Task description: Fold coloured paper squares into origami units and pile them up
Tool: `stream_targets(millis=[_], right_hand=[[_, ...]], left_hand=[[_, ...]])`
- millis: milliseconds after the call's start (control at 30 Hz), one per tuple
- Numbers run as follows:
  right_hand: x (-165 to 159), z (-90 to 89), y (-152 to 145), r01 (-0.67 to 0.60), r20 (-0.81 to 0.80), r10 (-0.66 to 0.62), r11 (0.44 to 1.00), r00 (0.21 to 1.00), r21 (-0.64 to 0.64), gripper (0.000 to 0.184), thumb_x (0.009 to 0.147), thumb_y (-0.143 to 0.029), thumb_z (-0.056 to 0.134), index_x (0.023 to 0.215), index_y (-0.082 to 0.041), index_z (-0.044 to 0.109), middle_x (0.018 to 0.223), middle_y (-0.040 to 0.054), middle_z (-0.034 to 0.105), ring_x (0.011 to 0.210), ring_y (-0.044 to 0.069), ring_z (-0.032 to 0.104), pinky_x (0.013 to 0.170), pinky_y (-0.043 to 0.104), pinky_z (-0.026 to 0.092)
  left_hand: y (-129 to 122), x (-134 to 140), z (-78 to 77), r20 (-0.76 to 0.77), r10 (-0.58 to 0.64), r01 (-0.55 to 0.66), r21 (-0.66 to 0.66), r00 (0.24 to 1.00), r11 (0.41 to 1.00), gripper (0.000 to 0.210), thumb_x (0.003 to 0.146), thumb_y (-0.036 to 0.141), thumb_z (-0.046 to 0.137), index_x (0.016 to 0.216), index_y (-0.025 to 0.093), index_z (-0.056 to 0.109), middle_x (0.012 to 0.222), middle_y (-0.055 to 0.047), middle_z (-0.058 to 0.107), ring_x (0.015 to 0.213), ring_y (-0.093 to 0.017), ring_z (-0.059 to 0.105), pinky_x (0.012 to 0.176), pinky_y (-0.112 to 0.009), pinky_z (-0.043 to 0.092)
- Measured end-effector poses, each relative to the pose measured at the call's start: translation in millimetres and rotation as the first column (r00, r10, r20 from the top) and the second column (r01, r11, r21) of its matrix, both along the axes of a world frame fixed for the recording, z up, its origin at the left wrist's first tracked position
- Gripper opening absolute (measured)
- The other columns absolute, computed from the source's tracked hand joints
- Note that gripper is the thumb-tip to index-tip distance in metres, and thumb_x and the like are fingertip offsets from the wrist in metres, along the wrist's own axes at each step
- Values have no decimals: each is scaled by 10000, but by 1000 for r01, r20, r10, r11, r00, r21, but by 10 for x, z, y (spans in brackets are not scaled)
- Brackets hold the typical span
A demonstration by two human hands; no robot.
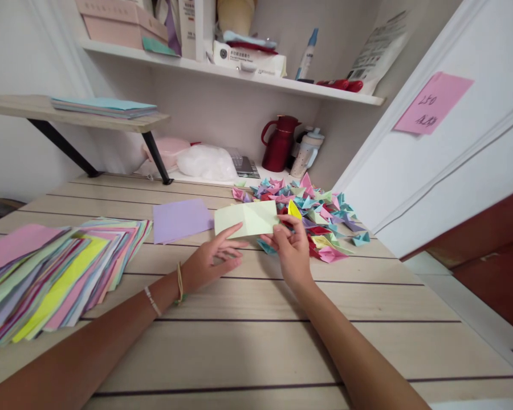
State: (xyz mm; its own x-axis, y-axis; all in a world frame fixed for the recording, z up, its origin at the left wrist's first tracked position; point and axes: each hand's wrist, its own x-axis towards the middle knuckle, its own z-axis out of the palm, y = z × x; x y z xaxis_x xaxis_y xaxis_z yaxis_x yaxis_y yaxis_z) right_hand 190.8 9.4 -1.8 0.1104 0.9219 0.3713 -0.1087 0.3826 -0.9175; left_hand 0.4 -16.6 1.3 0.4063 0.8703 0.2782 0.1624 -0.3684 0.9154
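A pale green sheet of paper [252, 216] with crease lines is held up over the table. My right hand [293, 247] pinches its lower right corner between thumb and fingers. Close to the sheet's lower left edge is my left hand [216, 256], its fingers spread and apart; I see no grip on the paper. Purple paper [182, 221] lies flat just left of the green sheet. Behind and right of my right hand spreads a heap of folded paper pieces [320, 216] in many colours.
Fanned stacks of coloured paper [68, 273] cover the table's left side. A small raised shelf [111, 122] on black legs carries more sheets. At the back stand a dark red jug [279, 145] and a pale bottle [306, 154]. A white plastic bag [207, 163] lies beside them.
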Motion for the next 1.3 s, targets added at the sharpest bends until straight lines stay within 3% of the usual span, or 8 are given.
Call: stream_targets(millis=[133,300,433,533,800,933,1067,1300], right_hand=[[-45,2,-67,-185,283,175,983,943,8,263,810,-279,520,1052,-203,589,998,57,647,829,164,634,774,325,529],[-39,16,-100,-227,515,155,971,843,79,461,735,-205,601,1193,-237,554,1180,59,593,786,147,614,714,287,517],[-16,21,-64,-119,465,76,991,882,63,166,733,-277,626,854,-191,700,935,62,670,847,193,604,668,273,489],[-16,17,-49,-89,385,78,996,920,11,205,716,-360,648,639,-171,665,812,58,666,807,208,604,618,269,465],[-52,-64,-9,-128,152,144,986,978,-110,512,681,-339,686,1147,-212,517,739,9,642,612,148,576,567,265,466],[-53,-17,-39,-127,232,138,990,963,-63,470,692,-345,678,1123,-214,543,916,56,657,723,170,603,593,270,480],[-52,35,-85,-158,360,145,987,922,7,489,647,-338,720,1109,-237,596,1138,66,608,878,203,597,605,265,486],[-39,-24,-49,-128,276,139,990,951,-59,170,717,-332,662,662,-172,663,779,55,671,715,177,599,620,276,461]], left_hand=[[82,-17,-37,21,101,-102,22,995,995,572,742,262,631,1282,255,443,1204,-97,592,1095,-228,558,844,-323,478],[174,-50,-117,60,274,-277,50,960,960,340,720,282,655,1044,185,623,961,-76,693,867,-193,648,792,-304,506],[182,-59,-127,42,296,-299,102,954,949,185,699,317,669,821,179,689,853,-51,706,755,-169,650,718,-269,520],[177,-51,-109,92,326,-332,66,941,941,206,672,326,692,794,161,679,823,-58,700,712,-165,644,664,-261,522],[164,-12,-71,206,326,-321,-60,923,945,255,665,272,704,847,162,562,694,-6,652,690,-138,634,657,-240,491],[170,-10,-81,172,276,-263,-97,946,960,340,673,271,696,977,156,596,764,-34,684,747,-158,641,712,-269,496],[194,-27,-72,182,347,-331,-110,920,937,195,655,304,706,762,144,672,786,-55,703,750,-181,641,720,-281,505],[202,-36,-36,304,408,-374,-165,861,913,282,663,279,710,895,152,613,703,-13,683,679,-136,636,667,-240,494]])
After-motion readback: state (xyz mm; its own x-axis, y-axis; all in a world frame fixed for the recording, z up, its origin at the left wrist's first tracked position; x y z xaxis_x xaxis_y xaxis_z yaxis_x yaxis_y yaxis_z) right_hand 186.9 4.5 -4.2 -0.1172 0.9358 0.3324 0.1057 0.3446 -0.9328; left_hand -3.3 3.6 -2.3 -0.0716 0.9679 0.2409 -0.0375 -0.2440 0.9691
